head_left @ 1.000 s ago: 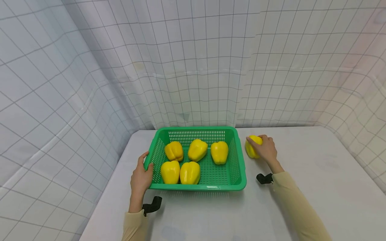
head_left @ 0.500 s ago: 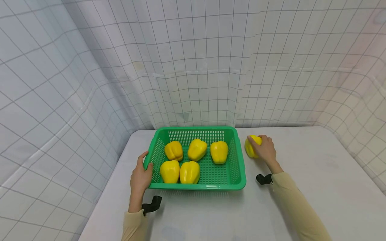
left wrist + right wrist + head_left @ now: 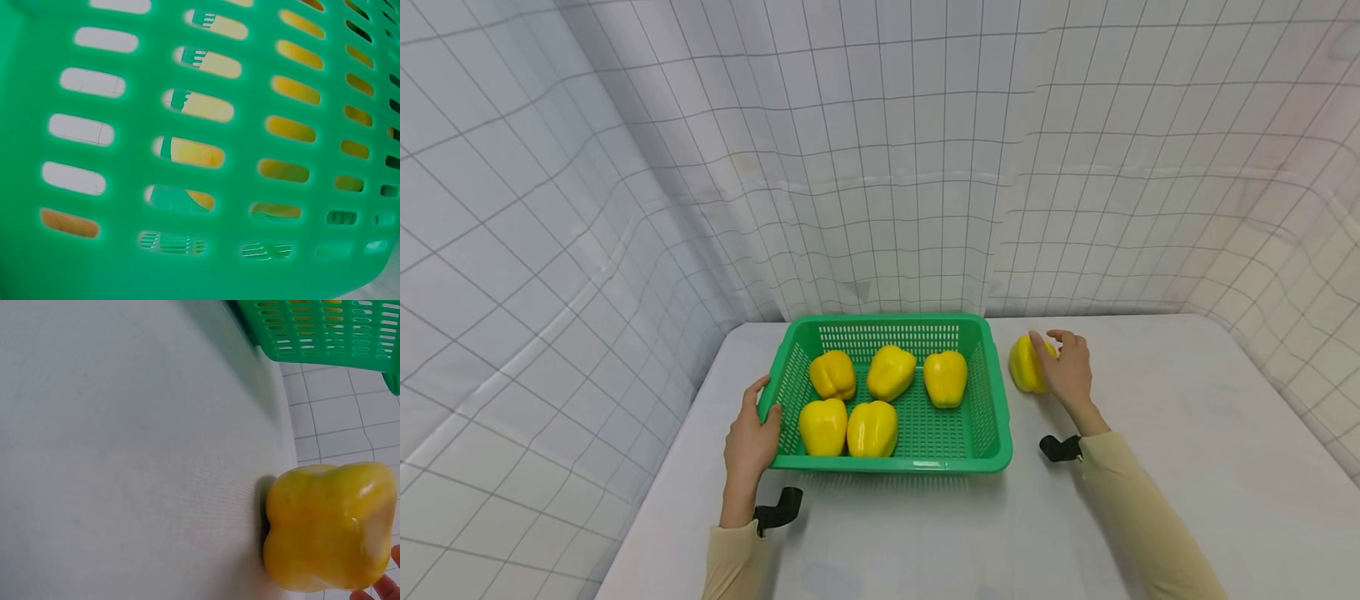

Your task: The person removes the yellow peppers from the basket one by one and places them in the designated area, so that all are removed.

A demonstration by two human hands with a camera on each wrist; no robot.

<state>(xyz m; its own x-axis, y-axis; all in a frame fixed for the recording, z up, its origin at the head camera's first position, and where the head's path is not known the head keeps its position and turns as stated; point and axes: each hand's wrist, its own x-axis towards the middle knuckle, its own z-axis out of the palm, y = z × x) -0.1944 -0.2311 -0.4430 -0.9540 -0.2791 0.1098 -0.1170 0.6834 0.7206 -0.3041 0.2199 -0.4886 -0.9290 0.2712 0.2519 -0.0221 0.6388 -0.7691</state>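
Note:
A green plastic basket [image 3: 917,465] stands on the table, with several yellow bell peppers [image 3: 891,373] lying inside it. At its left end my left hand [image 3: 751,442] grips the rim. The left wrist view is filled by the basket's slotted wall [image 3: 131,162], and yellow shows through the slots. Another yellow bell pepper [image 3: 1026,367] rests on the table, just right of the basket. My right hand [image 3: 1069,373] is beside that pepper, thumb and fingers parted and loosely bent. In the right wrist view the pepper [image 3: 331,525] sits on the tabletop, fingertips [image 3: 386,587] at its lower right edge.
The white table [image 3: 917,542] extends in front of the basket and to the right. White gridded curtains [image 3: 917,167] hang behind the table and along both sides. Each wrist carries a black camera mount [image 3: 778,510].
My right hand has loosened from the pepper and lifted slightly to the right, its fingers spreading. The pepper stays on the table. My left hand and the basket look almost unmoved.

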